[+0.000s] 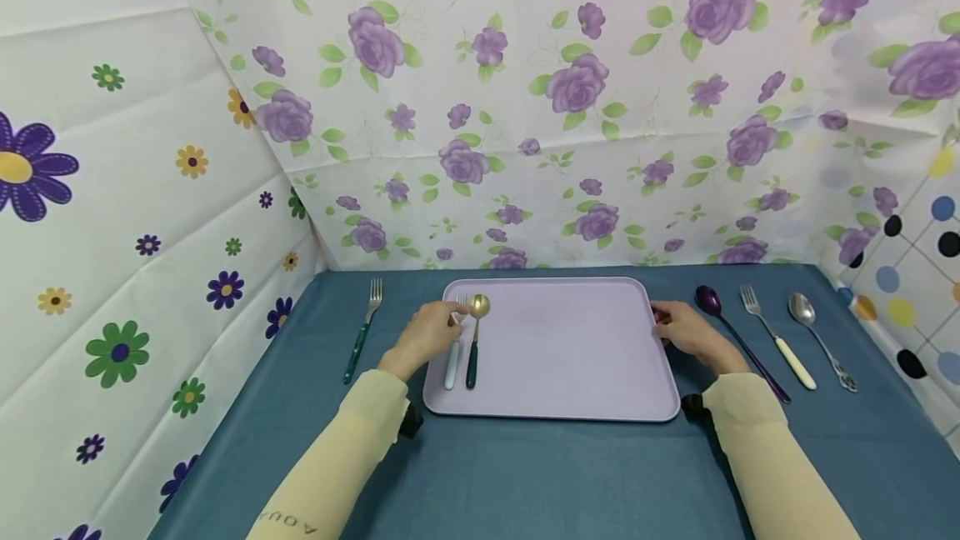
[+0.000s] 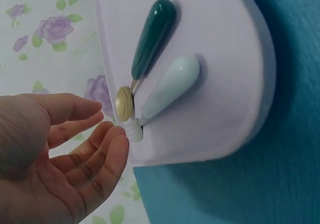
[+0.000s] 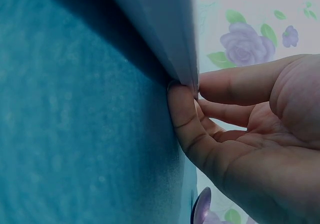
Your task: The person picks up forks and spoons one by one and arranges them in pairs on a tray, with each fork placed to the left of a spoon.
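A pale lilac tray point(image 1: 570, 348) lies on the table. On its left part are a gold spoon with a dark green handle point(image 1: 472, 363) and a fork with a light blue handle point(image 1: 452, 367). My left hand point(image 1: 427, 336) is over the tray's left side by the fork's head. Its fingers point(image 2: 117, 151) are loosely bent with a gap to the thumb and nothing between them. My right hand point(image 1: 688, 330) pinches the tray's right rim, thumb on top and fingertips point(image 3: 182, 101) under the edge.
Left of the tray lies a fork with a dark green handle point(image 1: 358, 348). To the right are a purple spoon point(image 1: 738, 336), a fork with a cream handle point(image 1: 793, 361) and a silver spoon point(image 1: 821, 336). Floral cloth point(image 1: 510, 148) hangs behind the blue tablecloth point(image 1: 540, 473).
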A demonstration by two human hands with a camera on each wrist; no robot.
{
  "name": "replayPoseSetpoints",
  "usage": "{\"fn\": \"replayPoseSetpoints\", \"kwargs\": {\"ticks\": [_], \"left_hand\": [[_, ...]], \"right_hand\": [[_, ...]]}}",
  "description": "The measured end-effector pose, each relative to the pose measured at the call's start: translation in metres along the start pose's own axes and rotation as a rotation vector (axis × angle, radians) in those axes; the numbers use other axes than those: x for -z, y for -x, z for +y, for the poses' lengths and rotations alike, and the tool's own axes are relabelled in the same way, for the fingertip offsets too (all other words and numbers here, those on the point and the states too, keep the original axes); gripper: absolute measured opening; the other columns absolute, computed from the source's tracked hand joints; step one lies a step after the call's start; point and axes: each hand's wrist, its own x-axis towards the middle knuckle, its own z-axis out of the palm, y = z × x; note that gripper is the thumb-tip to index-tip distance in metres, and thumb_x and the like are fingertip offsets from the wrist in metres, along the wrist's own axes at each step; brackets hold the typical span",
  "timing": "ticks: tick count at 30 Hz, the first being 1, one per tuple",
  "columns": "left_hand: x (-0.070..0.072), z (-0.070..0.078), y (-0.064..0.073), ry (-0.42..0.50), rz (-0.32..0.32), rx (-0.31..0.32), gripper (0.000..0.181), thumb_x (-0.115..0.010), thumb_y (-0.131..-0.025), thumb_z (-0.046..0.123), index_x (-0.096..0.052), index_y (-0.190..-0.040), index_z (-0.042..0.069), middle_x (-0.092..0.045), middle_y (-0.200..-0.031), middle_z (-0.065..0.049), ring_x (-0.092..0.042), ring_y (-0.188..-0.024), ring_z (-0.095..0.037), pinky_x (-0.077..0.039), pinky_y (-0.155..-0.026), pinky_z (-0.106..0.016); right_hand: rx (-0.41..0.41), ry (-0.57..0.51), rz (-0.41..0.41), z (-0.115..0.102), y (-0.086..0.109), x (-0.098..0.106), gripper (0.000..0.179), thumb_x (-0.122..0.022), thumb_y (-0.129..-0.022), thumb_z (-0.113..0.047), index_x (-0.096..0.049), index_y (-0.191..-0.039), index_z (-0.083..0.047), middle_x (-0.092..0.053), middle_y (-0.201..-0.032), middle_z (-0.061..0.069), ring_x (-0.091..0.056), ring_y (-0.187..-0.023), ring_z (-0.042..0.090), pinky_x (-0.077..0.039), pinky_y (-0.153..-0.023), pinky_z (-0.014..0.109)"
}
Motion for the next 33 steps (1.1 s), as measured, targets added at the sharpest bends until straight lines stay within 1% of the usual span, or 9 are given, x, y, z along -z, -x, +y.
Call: {"fn": "replayPoseSetpoints", "kwargs": {"ticks": [4, 9, 13, 18, 21, 25, 28, 33], "left_hand": [[0.001, -0.005, 0.001, -0.015, 0.005, 0.014, 0.034, -0.063, -0.102, 0.01, -0.069, -0.136, 0.007, -0.07, -0.099, -0.009, -0.062, -0.076, -0.019, -0.049, -0.061, -0.033], [0.005, -0.011, 0.001, -0.02, 0.02, 0.023, 0.035, -0.062, -0.102, 0.009, -0.069, -0.136, 0.007, -0.07, -0.101, -0.01, -0.061, -0.075, -0.02, -0.047, -0.06, -0.033], [0.009, -0.016, 0.002, -0.026, 0.034, 0.034, 0.035, -0.061, -0.101, 0.006, -0.069, -0.135, 0.006, -0.067, -0.095, -0.01, -0.056, -0.071, -0.021, -0.043, -0.058, -0.032], [0.012, -0.023, 0.003, -0.027, 0.037, 0.06, 0.034, -0.063, -0.101, 0.009, -0.069, -0.134, 0.006, -0.066, -0.094, -0.008, -0.057, -0.072, -0.02, -0.044, -0.059, -0.031], [0.014, -0.027, 0.005, -0.019, 0.031, 0.071, 0.034, -0.063, -0.102, 0.01, -0.069, -0.135, 0.005, -0.066, -0.092, -0.008, -0.058, -0.071, -0.02, -0.044, -0.059, -0.032], [0.018, -0.034, 0.007, -0.013, 0.015, 0.083, 0.035, -0.061, -0.103, 0.01, -0.067, -0.137, 0.005, -0.064, -0.087, -0.007, -0.055, -0.067, -0.019, -0.042, -0.057, -0.031], [0.023, -0.04, 0.01, -0.016, 0.016, 0.081, 0.036, -0.06, -0.103, 0.009, -0.067, -0.138, 0.006, -0.063, -0.085, -0.006, -0.053, -0.064, -0.019, -0.04, -0.056, -0.031], [0.031, -0.048, 0.012, -0.036, 0.034, 0.056, 0.035, -0.059, -0.103, 0.008, -0.068, -0.136, 0.005, -0.065, -0.087, -0.007, -0.053, -0.062, -0.018, -0.041, -0.056, -0.032]], "right_hand": [[-0.005, 0.004, 0.002, 0.001, 0.0, 0.0, 0.055, -0.054, -0.098, 0.005, -0.037, -0.147, 0.023, -0.061, -0.116, 0.03, -0.06, -0.097, 0.034, -0.059, -0.081, 0.043], [-0.004, 0.001, 0.001, 0.003, -0.001, -0.001, 0.054, -0.053, -0.098, 0.006, -0.038, -0.147, 0.023, -0.061, -0.114, 0.03, -0.061, -0.096, 0.033, -0.059, -0.081, 0.043], [-0.009, 0.005, -0.001, 0.003, 0.0, -0.001, 0.054, -0.053, -0.098, 0.005, -0.038, -0.147, 0.022, -0.062, -0.114, 0.029, -0.061, -0.096, 0.033, -0.059, -0.081, 0.042], [-0.021, 0.005, 0.003, 0.002, 0.001, 0.0, 0.054, -0.053, -0.099, 0.005, -0.037, -0.148, 0.022, -0.061, -0.115, 0.03, -0.061, -0.096, 0.034, -0.06, -0.082, 0.043], [-0.024, 0.004, 0.001, 0.001, 0.001, 0.0, 0.055, -0.053, -0.099, 0.005, -0.036, -0.148, 0.023, -0.061, -0.116, 0.031, -0.061, -0.097, 0.035, -0.059, -0.083, 0.045], [-0.028, 0.001, -0.001, 0.0, 0.001, -0.002, 0.056, -0.054, -0.099, 0.005, -0.035, -0.148, 0.023, -0.061, -0.117, 0.032, -0.061, -0.097, 0.034, -0.059, -0.084, 0.046], [-0.024, -0.005, -0.003, -0.001, 0.001, -0.002, 0.056, -0.053, -0.099, 0.005, -0.035, -0.148, 0.023, -0.061, -0.117, 0.032, -0.062, -0.098, 0.034, -0.059, -0.083, 0.046], [-0.017, -0.008, 0.001, -0.002, 0.001, -0.001, 0.056, -0.053, -0.098, 0.005, -0.035, -0.148, 0.024, -0.061, -0.116, 0.031, -0.061, -0.098, 0.034, -0.059, -0.083, 0.046]]}}
